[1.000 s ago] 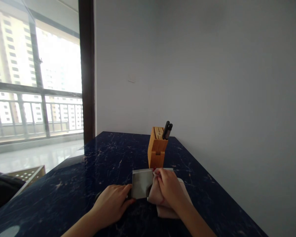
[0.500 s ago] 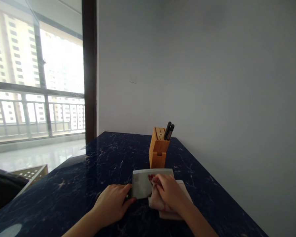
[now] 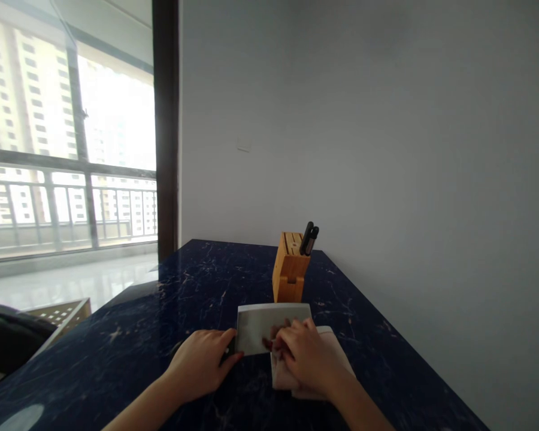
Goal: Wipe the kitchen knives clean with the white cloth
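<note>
A broad-bladed cleaver is held sideways just above or on the dark table, its shiny blade facing me. My left hand is closed around its black handle at the left end. At the right part of the blade, my right hand grips a pale cloth with pinched fingers, pressed close to the blade face. The rest of the cloth hangs or lies under that hand. The fingers reflect in the metal. Behind the blade stands a wooden knife block.
Black-handled tools stick up from the right side of the block. The dark blue marbled table runs back to a grey wall. At the left are a black item and a window.
The cleaver has shifted slightly up and to the left with my left hand. My right hand and the cloth have moved a little lower on the blade.
</note>
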Available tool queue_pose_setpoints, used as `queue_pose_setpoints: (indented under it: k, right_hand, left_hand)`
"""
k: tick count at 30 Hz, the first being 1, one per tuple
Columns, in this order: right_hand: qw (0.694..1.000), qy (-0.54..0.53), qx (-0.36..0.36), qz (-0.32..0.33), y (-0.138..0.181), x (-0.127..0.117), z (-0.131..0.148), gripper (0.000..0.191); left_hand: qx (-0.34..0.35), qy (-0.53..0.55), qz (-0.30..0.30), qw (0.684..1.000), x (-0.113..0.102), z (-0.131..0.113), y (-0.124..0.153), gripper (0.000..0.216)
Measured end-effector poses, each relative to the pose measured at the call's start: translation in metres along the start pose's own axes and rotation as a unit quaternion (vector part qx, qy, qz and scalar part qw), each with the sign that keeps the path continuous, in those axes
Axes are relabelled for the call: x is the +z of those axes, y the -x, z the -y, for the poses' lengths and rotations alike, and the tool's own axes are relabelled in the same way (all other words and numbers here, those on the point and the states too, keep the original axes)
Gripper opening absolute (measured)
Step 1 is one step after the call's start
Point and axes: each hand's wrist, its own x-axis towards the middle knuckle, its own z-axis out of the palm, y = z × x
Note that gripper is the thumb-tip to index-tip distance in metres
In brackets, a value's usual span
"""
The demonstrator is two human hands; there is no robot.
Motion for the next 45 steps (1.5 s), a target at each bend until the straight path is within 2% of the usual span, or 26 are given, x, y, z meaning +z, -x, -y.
queue_pose_setpoints:
  k: [6, 10, 12, 15, 18, 24, 30, 36, 41, 45]
  right_hand:
    - [0.992, 0.003, 0.094, -0.084, -0.002, 0.003, -0.004, 0.015]
    - [0.992, -0.037, 0.07, -0.1, -0.004, 0.01, -0.006, 0.013]
    - [0.987, -0.049, 0.081, -0.127, -0.005, 0.012, -0.011, 0.014]
    - [0.97, -0.042, 0.149, -0.187, -0.007, 0.013, -0.026, 0.016]
    - [0.957, -0.031, 0.194, -0.212, -0.009, 0.014, -0.038, 0.016]
    - [0.968, -0.065, 0.113, -0.214, -0.009, 0.013, -0.027, 0.018]
    - [0.95, -0.017, 0.184, -0.25, -0.009, 0.009, -0.035, 0.017]
    - [0.968, -0.055, 0.092, -0.225, -0.01, 0.011, -0.02, 0.017]
    - [0.96, -0.023, 0.137, -0.243, -0.01, 0.007, -0.014, 0.019]
    - [0.964, -0.004, 0.124, -0.235, -0.01, 0.007, -0.019, 0.019]
  left_hand:
    - [0.003, 0.008, 0.007, 1.0, -0.002, -0.002, 0.001, 0.036]
    - [0.02, 0.019, 0.006, 1.0, 0.001, 0.0, 0.0, 0.037]
    - [0.031, 0.022, 0.001, 0.999, 0.002, 0.001, 0.0, 0.036]
    - [0.045, 0.02, -0.008, 0.999, 0.003, 0.002, 0.0, 0.036]
    - [0.059, 0.016, -0.014, 0.998, 0.003, 0.002, 0.0, 0.036]
    - [0.067, -0.004, -0.026, 0.997, 0.004, 0.001, 0.0, 0.038]
    - [0.072, -0.03, -0.04, 0.996, 0.007, 0.003, 0.0, 0.038]
    - [0.076, -0.035, -0.044, 0.996, 0.008, 0.002, 0.0, 0.038]
    - [0.077, -0.042, -0.039, 0.995, 0.004, -0.001, 0.002, 0.039]
    - [0.074, -0.034, -0.035, 0.996, 0.003, -0.002, 0.002, 0.039]
